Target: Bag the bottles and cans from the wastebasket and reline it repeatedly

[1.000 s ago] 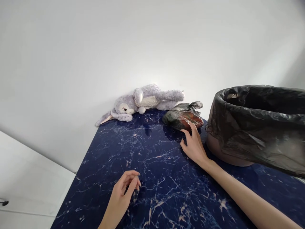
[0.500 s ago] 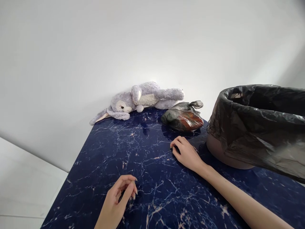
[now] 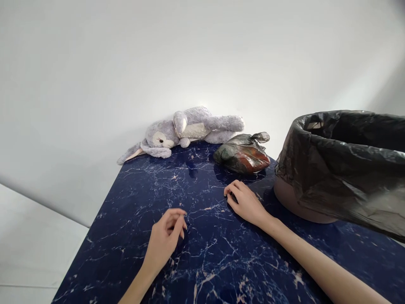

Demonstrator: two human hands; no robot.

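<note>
My right hand [image 3: 245,202] rests on the blue marbled table with fingers loosely curled, a gap between thumb and forefinger and nothing in it. Just beyond it lies a knotted dark plastic bag [image 3: 242,153], see-through, with something reddish-orange inside; hand and bag are apart. My left hand [image 3: 166,236] is nearer to me, left of centre, its fingers relaxed and half bent with the thumb close to them. It holds nothing I can see. To the right of my right hand stands a brownish bin [image 3: 294,200], lined with a black bin bag [image 3: 344,177] folded over its rim.
A grey plush bunny [image 3: 193,126] lies on its side along the back of the table, against the white wall [image 3: 202,50]. The table [image 3: 126,236] has its left edge running diagonally toward me. The bin bag's loose skirt hangs low over the right side.
My left hand has moved forward and slightly right over the table. My right hand has hardly shifted. The bag, the bunny and the bin stay where they were.
</note>
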